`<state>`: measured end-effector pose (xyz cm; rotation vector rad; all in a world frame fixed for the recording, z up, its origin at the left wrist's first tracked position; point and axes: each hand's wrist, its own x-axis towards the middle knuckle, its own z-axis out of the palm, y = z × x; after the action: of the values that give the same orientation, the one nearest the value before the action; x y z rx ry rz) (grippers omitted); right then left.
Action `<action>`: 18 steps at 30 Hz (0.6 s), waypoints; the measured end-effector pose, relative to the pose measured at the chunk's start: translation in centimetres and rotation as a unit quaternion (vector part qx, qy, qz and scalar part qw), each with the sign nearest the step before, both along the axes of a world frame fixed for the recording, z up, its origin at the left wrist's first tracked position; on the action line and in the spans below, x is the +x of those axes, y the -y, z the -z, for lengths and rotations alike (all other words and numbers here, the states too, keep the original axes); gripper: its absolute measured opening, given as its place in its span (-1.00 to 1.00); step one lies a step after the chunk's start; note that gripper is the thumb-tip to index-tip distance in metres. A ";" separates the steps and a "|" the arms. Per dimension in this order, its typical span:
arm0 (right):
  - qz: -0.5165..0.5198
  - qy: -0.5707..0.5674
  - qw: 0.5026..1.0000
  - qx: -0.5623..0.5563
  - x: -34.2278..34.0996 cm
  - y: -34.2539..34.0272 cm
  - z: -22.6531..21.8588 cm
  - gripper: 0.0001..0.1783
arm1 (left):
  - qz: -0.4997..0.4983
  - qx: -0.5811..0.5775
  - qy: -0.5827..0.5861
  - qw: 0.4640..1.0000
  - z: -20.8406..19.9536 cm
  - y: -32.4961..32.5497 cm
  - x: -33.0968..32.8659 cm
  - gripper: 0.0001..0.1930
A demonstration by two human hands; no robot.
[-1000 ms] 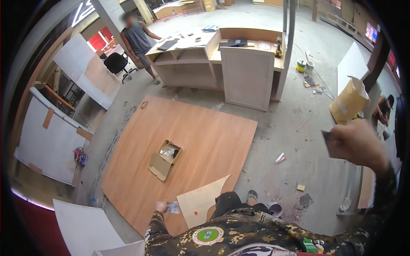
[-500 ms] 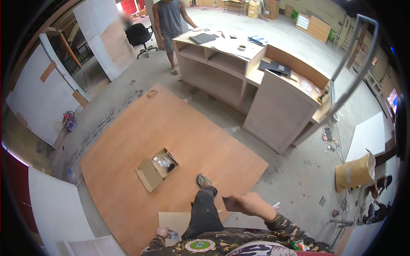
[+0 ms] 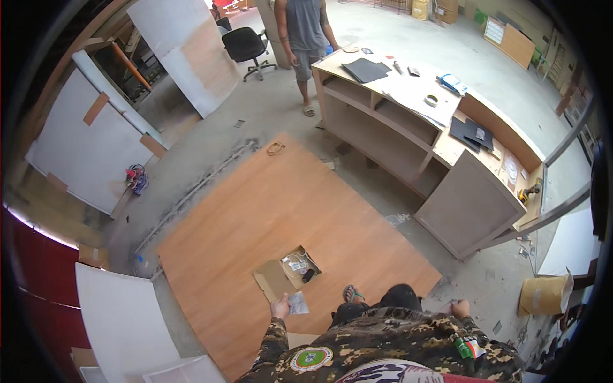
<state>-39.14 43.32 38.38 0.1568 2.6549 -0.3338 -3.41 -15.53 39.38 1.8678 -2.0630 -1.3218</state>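
Note:
My left hand (image 3: pixel 280 308) is low over a big brown wooden board (image 3: pixel 268 210) that lies flat on the floor, and it pinches a small clear plastic packet (image 3: pixel 298 303). Just beyond it sits a small open cardboard box (image 3: pixel 286 273) with small packets and a dark item inside. My right hand (image 3: pixel 458 309) hangs by my side past the board's right edge, over bare concrete; its fingers look curled, and whether it holds anything is hidden. One sandalled foot (image 3: pixel 351 293) of mine stands on the board.
A wooden counter unit (image 3: pixel 469 204) with shelves stands at the right, with papers, tape and a drill on top. Another person (image 3: pixel 303 38) stands behind it near an office chair (image 3: pixel 246 45). White panels (image 3: pixel 89 147) lean at the left, and a yellowish bag (image 3: pixel 543 295) sits at the right.
The view has swung left and down over the board. My right hand has dropped from raised at the right down to my side. My left hand stays low with the packet.

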 end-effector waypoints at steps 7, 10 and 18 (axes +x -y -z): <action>0.014 0.034 0.996 -0.077 -3.6 4.0 6.7 -0.58 | -0.182 0.030 -0.176 0.967 -3.3 7.2 -8.8 -0.45; 0.024 0.058 0.988 -0.144 -7.8 11.3 6.6 -0.55 | -0.120 -0.004 -0.192 0.974 -4.5 12.3 -14.4 -0.46; -0.144 0.073 0.968 -0.190 -28.1 38.9 3.6 -0.80 | -0.107 -0.053 -0.030 0.992 1.5 24.9 -16.0 -0.41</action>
<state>-67.25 4.44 34.80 -0.3103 2.3708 -0.6933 -19.37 -40.43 37.83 1.9148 -1.8056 -1.1776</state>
